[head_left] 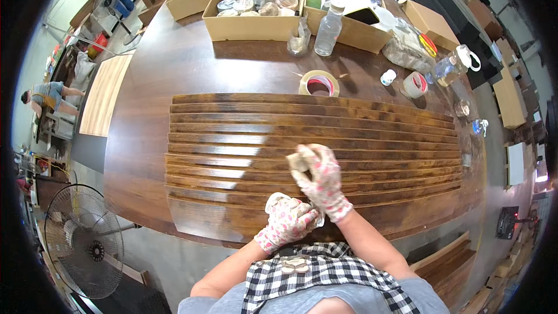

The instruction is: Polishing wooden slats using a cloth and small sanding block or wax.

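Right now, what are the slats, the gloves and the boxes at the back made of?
Slats: look like wood, dark brown stain with a glossy coat; grain lines and bright glare streaks show. Gloves, on the left hand and right hand: seem to be cloth, white with pink flower print, soft creases. Boxes: plain brown cardboard, matte, flaps folded open.

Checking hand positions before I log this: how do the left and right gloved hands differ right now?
The right hand reaches out over the dark wooden slats, pressing a pale pad against them; the left hand sits nearer the body at the closest slat, bunched around a white cloth. The right is stretched out, the left curled. Both wear floral-print work gloves.
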Tool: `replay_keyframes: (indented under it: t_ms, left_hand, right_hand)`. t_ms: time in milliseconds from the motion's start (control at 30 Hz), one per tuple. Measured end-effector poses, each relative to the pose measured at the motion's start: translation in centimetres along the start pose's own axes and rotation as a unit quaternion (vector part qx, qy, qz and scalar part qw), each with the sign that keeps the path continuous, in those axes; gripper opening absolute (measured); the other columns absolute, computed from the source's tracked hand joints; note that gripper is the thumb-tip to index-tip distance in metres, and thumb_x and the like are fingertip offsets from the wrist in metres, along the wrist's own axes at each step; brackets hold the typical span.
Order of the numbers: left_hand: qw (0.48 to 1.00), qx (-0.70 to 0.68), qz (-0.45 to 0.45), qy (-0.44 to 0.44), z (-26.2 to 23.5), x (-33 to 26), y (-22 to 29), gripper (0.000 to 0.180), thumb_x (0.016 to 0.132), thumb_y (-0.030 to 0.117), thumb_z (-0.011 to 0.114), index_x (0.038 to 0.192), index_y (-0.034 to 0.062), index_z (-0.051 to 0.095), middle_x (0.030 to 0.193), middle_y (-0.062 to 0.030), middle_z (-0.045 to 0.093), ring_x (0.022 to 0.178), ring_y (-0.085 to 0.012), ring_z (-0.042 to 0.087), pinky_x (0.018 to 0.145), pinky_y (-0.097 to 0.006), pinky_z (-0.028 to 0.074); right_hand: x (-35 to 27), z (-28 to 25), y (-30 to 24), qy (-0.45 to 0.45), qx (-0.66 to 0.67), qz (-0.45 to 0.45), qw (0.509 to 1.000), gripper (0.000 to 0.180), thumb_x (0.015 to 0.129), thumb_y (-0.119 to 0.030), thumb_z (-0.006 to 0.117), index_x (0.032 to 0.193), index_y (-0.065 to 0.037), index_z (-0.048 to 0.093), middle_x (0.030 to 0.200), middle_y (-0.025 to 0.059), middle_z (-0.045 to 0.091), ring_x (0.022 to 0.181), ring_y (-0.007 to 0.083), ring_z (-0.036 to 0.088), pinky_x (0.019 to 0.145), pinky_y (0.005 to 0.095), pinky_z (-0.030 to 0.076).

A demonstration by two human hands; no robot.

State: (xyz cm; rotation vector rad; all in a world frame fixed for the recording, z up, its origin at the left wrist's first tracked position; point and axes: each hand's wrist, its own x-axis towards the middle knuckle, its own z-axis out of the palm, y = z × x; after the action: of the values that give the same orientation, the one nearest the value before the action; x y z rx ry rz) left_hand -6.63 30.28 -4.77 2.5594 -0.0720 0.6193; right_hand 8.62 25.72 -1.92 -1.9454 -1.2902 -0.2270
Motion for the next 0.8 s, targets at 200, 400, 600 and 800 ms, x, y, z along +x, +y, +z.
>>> replay_keyframes:
  t_ms: [200, 400, 600, 800]
  left_hand:
    - [0.999, -0.012, -0.003, 0.032, -0.5, -0.3, -0.1, 0.023, 0.071, 0.020, 0.076, 0.093, 0.0169, 0.071, 0.081, -0.0002, 0.064, 0.070, -0.0215, 0.060, 0.062, -0.041, 0.041]
    - [1.000, -0.004, 0.001, 0.005, -1.1, 0.4, 0.1, 0.024, 0.073, 0.022, 0.074, 0.096, 0.0175, 0.070, 0.087, 0.0000, 0.065, 0.075, -0.0205, 0.059, 0.063, -0.039, 0.044]
    - [0.997, -0.054, -0.040, 0.023, -1.8, 2.5, -1.1, 0.021, 0.072, 0.021, 0.078, 0.091, 0.0170, 0.069, 0.083, -0.0027, 0.065, 0.074, -0.0240, 0.059, 0.069, -0.043, 0.041]
    - [0.998, 0.040, -0.041, -0.016, 1.2, 13.5, -1.4, 0.010, 0.079, 0.022, 0.070, 0.074, 0.0139, 0.066, 0.065, -0.0070, 0.062, 0.057, -0.0265, 0.058, 0.055, -0.042, 0.043]
  right_hand:
    - [-2.2, -3.6, 4.1, 0.021, -0.143, 0.064, 0.987, 0.037, 0.076, -0.019, 0.075, 0.110, -0.011, 0.062, 0.103, 0.0152, 0.058, 0.092, 0.0325, 0.059, 0.078, 0.0433, 0.051]
    - [-1.2, -4.8, 2.6, 0.040, -0.062, 0.059, 0.996, 0.039, 0.076, -0.016, 0.075, 0.111, -0.009, 0.061, 0.103, 0.0143, 0.057, 0.096, 0.0318, 0.058, 0.080, 0.0429, 0.051]
    - [-3.0, -6.1, 6.1, 0.061, -0.157, 0.100, 0.981, 0.040, 0.075, -0.019, 0.077, 0.112, -0.010, 0.063, 0.103, 0.0119, 0.058, 0.095, 0.0284, 0.058, 0.080, 0.0395, 0.051]
    - [-7.5, -10.9, 8.0, 0.161, -0.027, 0.206, 0.965, 0.044, 0.077, -0.001, 0.072, 0.120, -0.004, 0.060, 0.114, 0.0132, 0.057, 0.106, 0.0296, 0.057, 0.093, 0.0408, 0.047]
